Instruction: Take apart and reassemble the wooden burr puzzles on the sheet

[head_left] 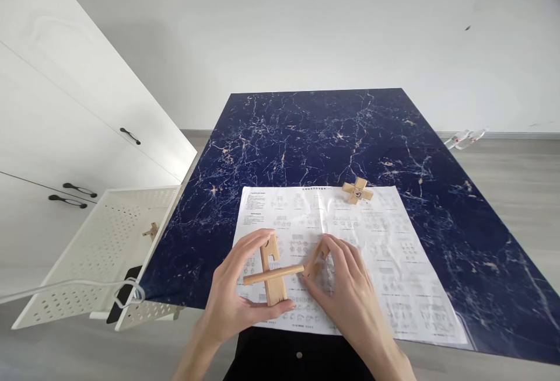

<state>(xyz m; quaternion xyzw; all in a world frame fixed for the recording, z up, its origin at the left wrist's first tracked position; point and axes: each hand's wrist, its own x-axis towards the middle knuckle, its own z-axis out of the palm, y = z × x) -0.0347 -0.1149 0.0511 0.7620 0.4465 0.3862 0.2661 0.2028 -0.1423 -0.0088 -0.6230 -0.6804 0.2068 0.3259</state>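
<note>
Broadly, the blue table (289, 142) offers room beyond the far edge of the printed sheet (380, 293). Over the sheet's left half, the left hand (231, 282) grips crossed wooden pieces (275, 282); near the sheet's middle, the right hand (350, 287) pinches a wooden piece (314, 261). A wooden cross (357, 191) sits at that far edge.
</note>
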